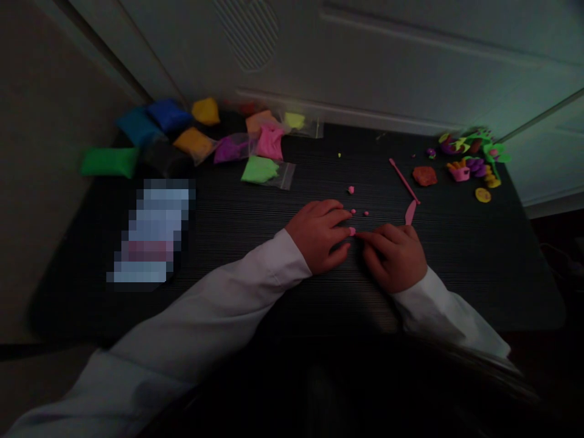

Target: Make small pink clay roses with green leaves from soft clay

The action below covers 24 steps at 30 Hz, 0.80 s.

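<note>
On the dark table, my left hand (322, 236) lies palm down with its fingers spread. One of its fingertips touches a small lump of pink modelling clay (352, 232). From the other side my right hand (393, 255) reaches the same lump with its forefinger tip, its other fingers curled in. What those curled fingers hold, if anything, is hidden. A pink modelling knife (411, 212) shows just beyond the right knuckles, its lower end out of sight behind the hand. Small pink clay bits (365, 213) and a larger pink piece (351, 190) lie beyond my fingertips.
A thin pink stick tool (404, 181) lies near a reddish clay lump (424, 176). Colourful clay figures (477, 164) stand at the far right. Bags of coloured clay (262, 170) line the back left, with a blue packet (168, 114) among them. A blurred-out rectangular object (155, 234) lies at left.
</note>
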Tool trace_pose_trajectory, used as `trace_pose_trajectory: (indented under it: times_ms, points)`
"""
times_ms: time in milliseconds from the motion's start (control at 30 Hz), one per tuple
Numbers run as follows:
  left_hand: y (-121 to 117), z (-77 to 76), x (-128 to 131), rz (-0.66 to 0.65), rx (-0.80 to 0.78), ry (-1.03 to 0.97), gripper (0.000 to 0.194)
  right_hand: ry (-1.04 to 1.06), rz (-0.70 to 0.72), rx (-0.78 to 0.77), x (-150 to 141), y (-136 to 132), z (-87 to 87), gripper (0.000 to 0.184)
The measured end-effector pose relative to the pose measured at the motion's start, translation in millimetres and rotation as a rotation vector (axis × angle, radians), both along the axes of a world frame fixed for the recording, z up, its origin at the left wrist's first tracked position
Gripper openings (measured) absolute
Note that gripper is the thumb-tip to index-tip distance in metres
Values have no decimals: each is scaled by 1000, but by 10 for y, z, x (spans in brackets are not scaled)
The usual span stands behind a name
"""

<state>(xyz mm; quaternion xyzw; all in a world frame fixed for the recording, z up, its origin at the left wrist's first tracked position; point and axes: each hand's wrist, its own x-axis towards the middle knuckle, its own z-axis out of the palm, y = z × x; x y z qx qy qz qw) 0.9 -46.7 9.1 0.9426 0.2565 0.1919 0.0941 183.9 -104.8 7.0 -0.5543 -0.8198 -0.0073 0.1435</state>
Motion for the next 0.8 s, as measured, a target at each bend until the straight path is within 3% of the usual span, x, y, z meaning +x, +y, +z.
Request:
trace_pose_trajectory:
  times_ms: [500, 800]
  points:
    - [13, -36, 0, -17, 11, -9, 30, -19, -17, -20, -11, -3, 1, 30]
    - [10, -81, 10, 37, 47, -94, 27, -45, 1, -26, -4, -8, 4, 29]
